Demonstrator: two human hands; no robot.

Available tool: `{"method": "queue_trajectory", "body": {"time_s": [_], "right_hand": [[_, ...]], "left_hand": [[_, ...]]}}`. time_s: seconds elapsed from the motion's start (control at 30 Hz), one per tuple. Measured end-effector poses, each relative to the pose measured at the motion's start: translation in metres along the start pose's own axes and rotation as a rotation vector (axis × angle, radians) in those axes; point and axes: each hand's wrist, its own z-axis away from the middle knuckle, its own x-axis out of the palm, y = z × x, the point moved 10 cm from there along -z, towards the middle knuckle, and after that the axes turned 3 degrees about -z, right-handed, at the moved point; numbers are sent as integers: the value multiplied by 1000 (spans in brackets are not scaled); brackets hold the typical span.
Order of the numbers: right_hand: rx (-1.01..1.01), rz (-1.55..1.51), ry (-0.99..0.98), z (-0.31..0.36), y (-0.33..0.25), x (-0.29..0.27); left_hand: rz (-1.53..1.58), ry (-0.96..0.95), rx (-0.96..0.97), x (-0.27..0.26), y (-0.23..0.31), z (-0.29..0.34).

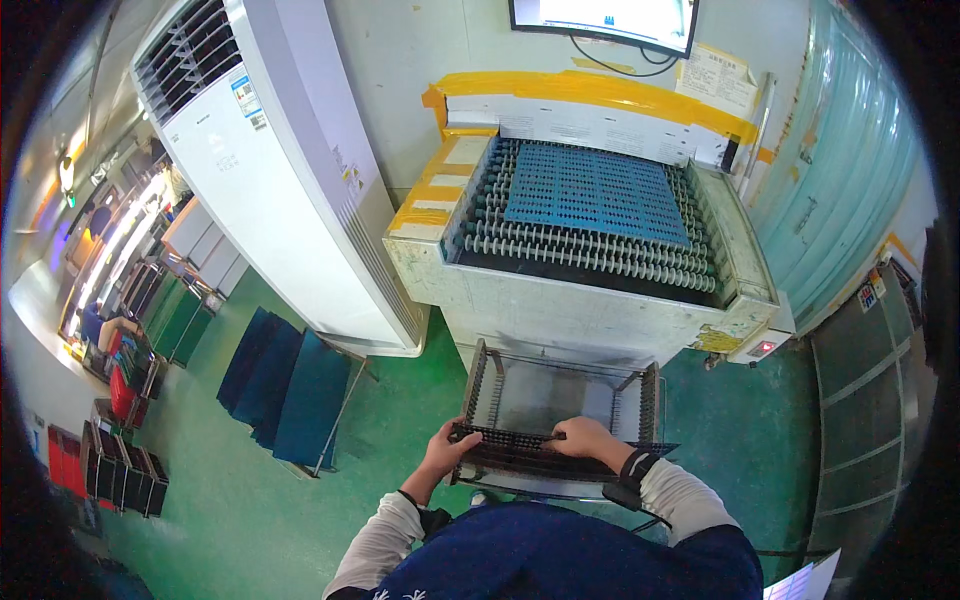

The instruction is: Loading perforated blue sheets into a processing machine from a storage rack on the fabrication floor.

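Note:
My left hand (447, 451) grips the left end of a dark perforated panel (512, 440), its thumb lying along the top edge. My right hand (588, 441) is closed on the same edge, right of the middle. The panel is at the near side of a slotted metal rack (481, 385) with toothed sides. More dark panel edges (540, 468) show close together just below my hands. How far down the held panel reaches is hidden. Beyond the rack stands a roller conveyor machine (590, 262), with a blue perforated panel (597, 192) lying flat on its rollers.
At left, several dark blue panels (290, 385) lean in a metal stand. A tall white air conditioner (290, 190) rises behind it. A grey metal cabinet (868, 400) stands at right. Red and black racks (122, 470) sit far left. A screen (605, 18) hangs above.

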Motion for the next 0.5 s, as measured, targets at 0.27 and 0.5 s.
{"method": "queue_trajectory", "body": {"time_s": [0.27,0.5], "right_hand": [[11,16,-5,-3,5,5],[33,-5,-10,-2,6,5]], "left_hand": [[-47,6,-11,-3,-23,-10],[-99,17,-7,-3,-8,-4]]}}
